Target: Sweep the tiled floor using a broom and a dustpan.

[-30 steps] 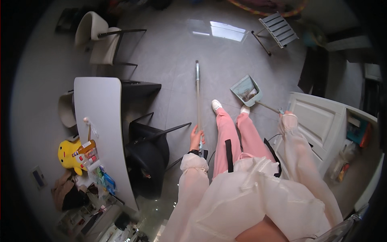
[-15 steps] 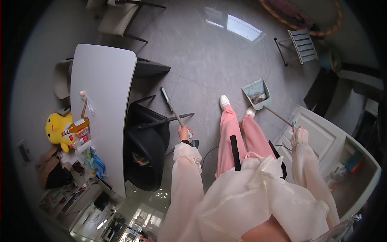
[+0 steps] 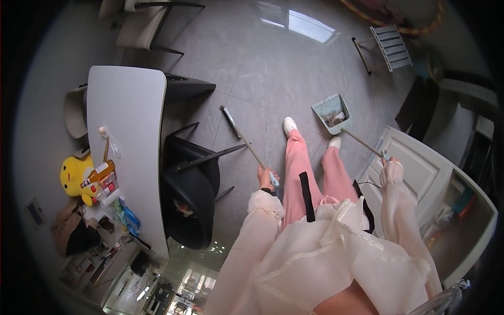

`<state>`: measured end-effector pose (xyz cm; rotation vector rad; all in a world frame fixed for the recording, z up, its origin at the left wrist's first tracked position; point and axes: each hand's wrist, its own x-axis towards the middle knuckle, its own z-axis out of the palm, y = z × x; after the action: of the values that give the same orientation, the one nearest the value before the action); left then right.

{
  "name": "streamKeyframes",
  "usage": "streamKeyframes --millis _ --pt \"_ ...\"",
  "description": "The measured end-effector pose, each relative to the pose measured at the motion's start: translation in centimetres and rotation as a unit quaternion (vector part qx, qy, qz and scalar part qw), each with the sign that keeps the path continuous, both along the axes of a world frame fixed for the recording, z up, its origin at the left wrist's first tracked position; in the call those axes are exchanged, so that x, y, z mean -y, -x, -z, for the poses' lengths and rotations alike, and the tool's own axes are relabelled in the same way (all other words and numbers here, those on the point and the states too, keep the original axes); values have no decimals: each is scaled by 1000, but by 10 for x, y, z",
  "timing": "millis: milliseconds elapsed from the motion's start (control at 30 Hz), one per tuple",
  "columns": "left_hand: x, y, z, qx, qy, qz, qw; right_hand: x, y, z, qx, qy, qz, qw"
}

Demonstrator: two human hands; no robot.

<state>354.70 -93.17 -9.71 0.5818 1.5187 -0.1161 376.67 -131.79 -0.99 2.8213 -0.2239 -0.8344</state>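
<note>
My left hand (image 3: 266, 177) is closed round the handle of a long-handled broom (image 3: 251, 150). Its narrow head (image 3: 230, 122) rests at or just above the floor, out past the black chair's leg. On my right side, my right hand (image 3: 387, 161), partly covered by its sleeve cuff, grips the end of a stick handle. That handle leads to a pale green dustpan (image 3: 326, 104) on the floor, tilted toward the far side. Grey, fluffy dirt and a whitish scrap (image 3: 336, 118) lie inside the pan. My white shoes stand close to it.
A black chair (image 3: 191, 210) and a white table (image 3: 128, 157) stand to the left; bottles (image 3: 98, 173) and a yellow plush toy (image 3: 73, 176) are along its far-left edge. A white cabinet (image 3: 415, 157) is at the right. A folding stool (image 3: 391, 50) stands far right.
My left hand and the broom have swung right, toward my legs, and the broom head has shifted slightly right. My right foot has moved right, beside the dustpan. Both grips remain.
</note>
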Motion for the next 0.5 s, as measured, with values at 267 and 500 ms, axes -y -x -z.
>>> streamKeyframes --millis 267,500 --pt "112 -56 -16 87 35 55 994 12 -4 -17 -4 -66 49 997" --pt "200 -89 -20 131 48 163 977 55 1 12 23 -114 -24 993"
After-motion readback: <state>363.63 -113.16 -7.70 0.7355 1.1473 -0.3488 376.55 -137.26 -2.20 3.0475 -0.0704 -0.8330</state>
